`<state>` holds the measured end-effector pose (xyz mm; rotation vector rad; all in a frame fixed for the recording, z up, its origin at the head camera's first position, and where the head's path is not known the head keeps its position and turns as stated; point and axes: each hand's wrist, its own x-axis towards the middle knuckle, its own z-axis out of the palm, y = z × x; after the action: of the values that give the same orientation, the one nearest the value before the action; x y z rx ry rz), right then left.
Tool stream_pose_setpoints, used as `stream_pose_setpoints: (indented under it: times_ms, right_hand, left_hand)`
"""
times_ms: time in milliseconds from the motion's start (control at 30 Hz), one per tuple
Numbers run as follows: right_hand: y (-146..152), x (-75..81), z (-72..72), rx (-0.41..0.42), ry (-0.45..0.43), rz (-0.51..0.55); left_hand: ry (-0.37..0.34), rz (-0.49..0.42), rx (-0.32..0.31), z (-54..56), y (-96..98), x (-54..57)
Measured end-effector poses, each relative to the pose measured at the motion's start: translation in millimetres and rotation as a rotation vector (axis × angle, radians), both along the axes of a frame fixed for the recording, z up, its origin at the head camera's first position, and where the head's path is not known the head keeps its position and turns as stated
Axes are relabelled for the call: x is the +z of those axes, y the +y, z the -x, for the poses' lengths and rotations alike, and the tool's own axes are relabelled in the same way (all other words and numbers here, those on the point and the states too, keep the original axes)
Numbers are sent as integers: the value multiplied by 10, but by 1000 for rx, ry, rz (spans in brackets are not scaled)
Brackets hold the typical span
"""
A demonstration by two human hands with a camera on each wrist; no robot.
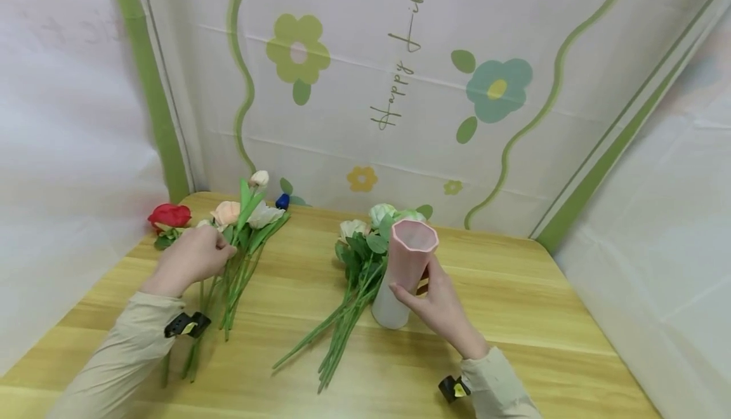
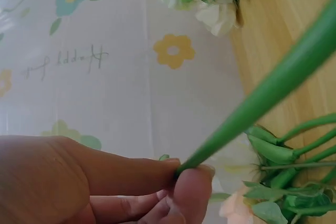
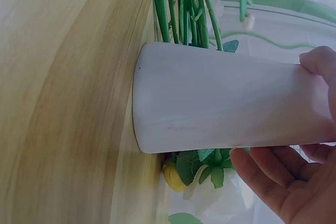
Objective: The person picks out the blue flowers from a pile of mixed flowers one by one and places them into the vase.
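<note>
My left hand [image 1: 197,254] pinches a green flower stem [image 2: 262,95] between thumb and fingers. A white tulip bud [image 1: 259,178] with long green leaves rises just beyond that hand, above the other flowers on the left. Around it lie a red flower [image 1: 171,216], a peach flower [image 1: 226,212] and a white flower [image 1: 265,215]. My right hand [image 1: 442,308] grips a faceted vase [image 1: 402,273], pink at the rim and white toward the base, from its right side. The vase stands nearly upright, its mouth facing up, and its base [image 3: 149,98] is at the tabletop.
A bunch of pale flowers [image 1: 354,228] lies just left of the vase, its green stems [image 1: 337,343] pointing to the front. A small blue bud [image 1: 282,201] is at the table's back edge. Printed white curtains [image 1: 342,133] enclose the wooden table [image 1: 514,317] at the back and sides.
</note>
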<state>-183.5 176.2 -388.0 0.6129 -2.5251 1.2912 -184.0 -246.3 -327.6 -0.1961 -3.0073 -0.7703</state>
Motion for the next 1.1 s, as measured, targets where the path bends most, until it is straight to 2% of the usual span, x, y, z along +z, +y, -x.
stream_pose_setpoints:
  times_ms: [100,333,467,533,700,833,967,1100]
  right_hand:
    - [8,5,5,3,-5,2]
    - [12,-13,9,-6,-4,-7]
    - [11,-15,8,-10,-7,-5]
    - [10,-12,6,-13,-10,-4]
    - [13,-7,0,-12,-16,-1]
    - [15,-5,9,-13,-15,-2]
    - [10,7,4,-19,-15,-7]
    - [4,-2,-3,-18,-16,-14]
  left_hand:
    - [52,-23,-4,-22,63,31]
    - [126,-91,-37,-77,224,71]
    - [140,-106,-46,-127,339,100]
    - [112,-137,-49,-153,433,99]
    - [110,-206,-65,-228,841,-72]
    - [196,-194,-115,-252,1169,-232]
    - [250,-171,-135,-192,1401,-316]
    - [246,-173,-179,-83,1571,-342]
